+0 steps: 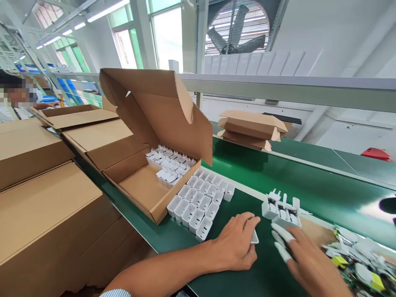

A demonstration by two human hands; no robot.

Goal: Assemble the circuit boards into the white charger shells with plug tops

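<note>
My left hand [236, 243] rests over the green bench, its fingers wrapped round a small white plastic casing [255, 237], of which only an edge shows. My right hand [309, 258] is to its right, slightly blurred, with white finger covers and fingers stretched apart; I make out nothing held in it. Just beyond its fingertips stands a small group of white casings [286, 216] with parts in them and plug pins sticking up. Left of my hands, rows of open white casings [196, 202] stand on the bench. A loose pile of circuit boards [365, 264] lies at the right.
An open cardboard box [145, 181] holds rows of white plug units [173, 163]. Stacked cartons [46, 194] stand at left, with a person [18, 95] behind. Folded cardboard [250, 128] lies beyond the green belt [247, 161]. A red object [375, 154] is at far right.
</note>
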